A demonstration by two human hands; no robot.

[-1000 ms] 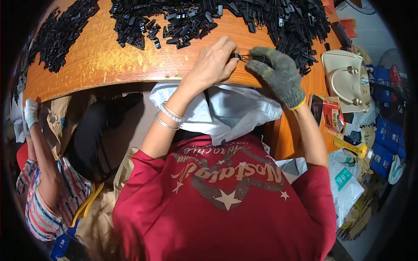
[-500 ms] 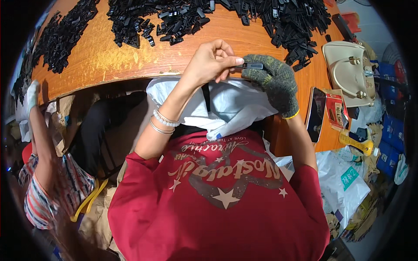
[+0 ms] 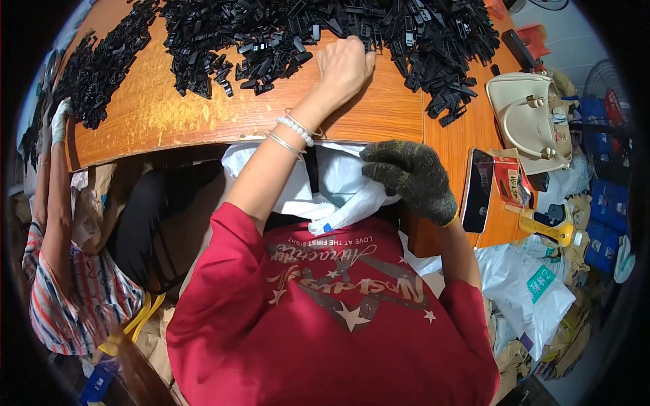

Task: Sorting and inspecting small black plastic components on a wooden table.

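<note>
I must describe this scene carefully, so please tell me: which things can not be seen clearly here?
- Head view: the left hand hides whatever its fingers grip in the black plastic parts.
- Inside of the white bag: covered by the gloved right hand and the forearm.
- Co-worker's gloved hand: near the dark rim, too small to tell.

My hands have separated: my bare left hand (image 3: 344, 64) has reached far across the desk (image 3: 169, 115) to the black plastic pieces (image 3: 284, 34); my gloved right hand (image 3: 413, 177) dropped near, onto the white bag (image 3: 338, 186).
</note>
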